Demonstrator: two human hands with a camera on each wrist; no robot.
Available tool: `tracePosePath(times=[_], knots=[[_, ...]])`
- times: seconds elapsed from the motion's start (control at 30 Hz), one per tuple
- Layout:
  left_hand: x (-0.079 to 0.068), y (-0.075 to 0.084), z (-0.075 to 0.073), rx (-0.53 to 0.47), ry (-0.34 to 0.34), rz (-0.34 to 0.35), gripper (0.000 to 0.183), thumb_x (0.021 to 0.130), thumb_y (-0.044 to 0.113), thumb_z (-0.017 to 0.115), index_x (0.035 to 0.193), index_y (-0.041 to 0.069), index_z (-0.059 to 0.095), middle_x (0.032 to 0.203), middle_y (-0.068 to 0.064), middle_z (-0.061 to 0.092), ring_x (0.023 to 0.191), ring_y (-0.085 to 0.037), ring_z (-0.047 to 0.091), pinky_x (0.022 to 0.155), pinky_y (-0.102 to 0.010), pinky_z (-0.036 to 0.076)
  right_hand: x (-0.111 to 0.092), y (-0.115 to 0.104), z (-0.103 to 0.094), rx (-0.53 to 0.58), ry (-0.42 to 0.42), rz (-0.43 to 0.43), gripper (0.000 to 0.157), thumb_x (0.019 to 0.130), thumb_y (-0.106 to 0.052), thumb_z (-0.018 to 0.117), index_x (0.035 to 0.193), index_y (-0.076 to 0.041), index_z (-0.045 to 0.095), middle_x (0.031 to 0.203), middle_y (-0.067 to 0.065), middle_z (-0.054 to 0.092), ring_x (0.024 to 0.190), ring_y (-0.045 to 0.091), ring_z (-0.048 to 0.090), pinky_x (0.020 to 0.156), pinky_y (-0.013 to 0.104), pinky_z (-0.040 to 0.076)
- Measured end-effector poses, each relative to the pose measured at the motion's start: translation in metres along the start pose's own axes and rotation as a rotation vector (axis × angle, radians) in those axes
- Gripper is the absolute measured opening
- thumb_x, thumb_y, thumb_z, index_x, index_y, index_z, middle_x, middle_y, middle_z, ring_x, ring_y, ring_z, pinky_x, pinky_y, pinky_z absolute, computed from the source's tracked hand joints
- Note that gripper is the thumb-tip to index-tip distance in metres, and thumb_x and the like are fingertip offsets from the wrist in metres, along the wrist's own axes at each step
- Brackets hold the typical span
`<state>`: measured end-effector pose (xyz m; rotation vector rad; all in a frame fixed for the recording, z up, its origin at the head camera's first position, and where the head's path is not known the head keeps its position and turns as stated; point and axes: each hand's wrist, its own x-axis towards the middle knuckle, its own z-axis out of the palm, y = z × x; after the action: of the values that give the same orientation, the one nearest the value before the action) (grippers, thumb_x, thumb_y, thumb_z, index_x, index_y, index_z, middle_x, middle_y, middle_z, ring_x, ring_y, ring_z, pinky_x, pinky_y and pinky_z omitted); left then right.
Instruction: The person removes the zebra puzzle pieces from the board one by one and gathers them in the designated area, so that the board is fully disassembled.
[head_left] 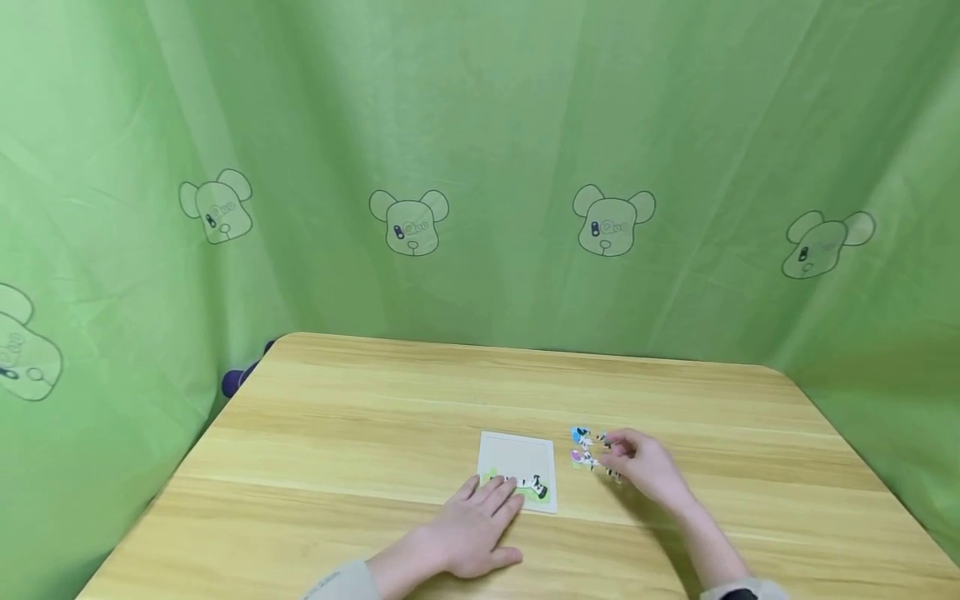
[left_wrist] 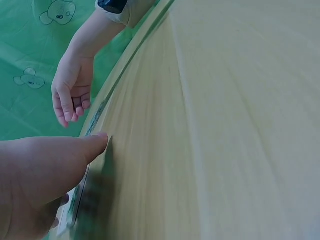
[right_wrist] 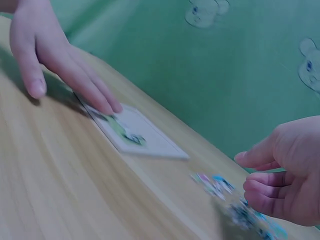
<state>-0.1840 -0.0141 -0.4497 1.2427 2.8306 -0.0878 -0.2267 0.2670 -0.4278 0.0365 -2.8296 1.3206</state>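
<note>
A square white puzzle tray [head_left: 517, 454] lies on the table, its near strip filled with green pieces bearing part of a black-and-white animal [head_left: 536, 487]. My left hand [head_left: 478, 531] rests flat with straight fingers over the tray's near edge, covering part of that strip. To the tray's right sit several loose puzzle pieces [head_left: 582, 458], some with blue and pink patches. Just above them hovers my right hand [head_left: 648, 468], fingers loosely bent and partly hiding the pieces. In the right wrist view its thumb [right_wrist: 257, 154] stands apart from the bent fingers, with nothing showing between them.
A pale wooden table [head_left: 337, 417] carries everything. Green curtains [head_left: 510, 100] printed with bear heads surround its back and sides. A dark purple object [head_left: 233, 382] shows beyond the table's left edge.
</note>
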Motion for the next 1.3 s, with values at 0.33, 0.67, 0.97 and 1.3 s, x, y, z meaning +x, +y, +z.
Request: tracePosePath(times=[0.33, 0.67, 0.97, 1.3], knots=[[-0.023, -0.019, 0.001, -0.055, 0.022, -0.048, 0.073, 0.091, 0.061, 0.033, 0.145, 0.012, 0.030, 0.151, -0.009, 0.022, 0.138, -0.024, 0.022, 0.110, -0.045, 0.022, 0.006, -0.037, 0.047, 0.088, -0.100, -0.083, 0.034, 0.077, -0.006, 0.070, 0.108, 0.006, 0.060, 0.081, 0.005, 0.060, 0.069, 0.017, 0.057, 0.057, 0.029, 0.053], [-0.035, -0.025, 0.001, -0.079, 0.000, -0.063, 0.071, 0.092, 0.059, 0.035, 0.144, 0.011, 0.034, 0.150, -0.009, 0.027, 0.137, -0.023, 0.025, 0.109, -0.044, 0.024, 0.007, -0.061, 0.090, 0.105, -0.207, -0.213, 0.034, 0.073, -0.003, 0.072, 0.103, 0.008, 0.062, 0.079, 0.003, 0.059, 0.069, 0.015, 0.055, 0.057, 0.022, 0.050], [-0.034, -0.024, -0.001, -0.075, -0.010, -0.057, 0.070, 0.091, 0.059, 0.037, 0.143, 0.011, 0.036, 0.149, -0.010, 0.029, 0.136, -0.023, 0.025, 0.109, -0.043, 0.025, 0.008, -0.064, 0.111, -0.009, -0.198, -0.264, 0.029, 0.067, 0.000, 0.075, 0.094, 0.003, 0.064, 0.076, 0.002, 0.056, 0.068, 0.013, 0.050, 0.060, 0.022, 0.044], [-0.033, -0.023, -0.002, -0.040, -0.003, -0.053, 0.072, 0.090, 0.059, 0.040, 0.142, 0.009, 0.037, 0.149, -0.011, 0.029, 0.136, -0.024, 0.026, 0.109, -0.042, 0.025, 0.010, -0.070, 0.116, -0.175, -0.212, -0.318, 0.034, 0.064, -0.001, 0.075, 0.096, 0.006, 0.065, 0.076, 0.001, 0.052, 0.073, 0.014, 0.046, 0.067, 0.030, 0.045]])
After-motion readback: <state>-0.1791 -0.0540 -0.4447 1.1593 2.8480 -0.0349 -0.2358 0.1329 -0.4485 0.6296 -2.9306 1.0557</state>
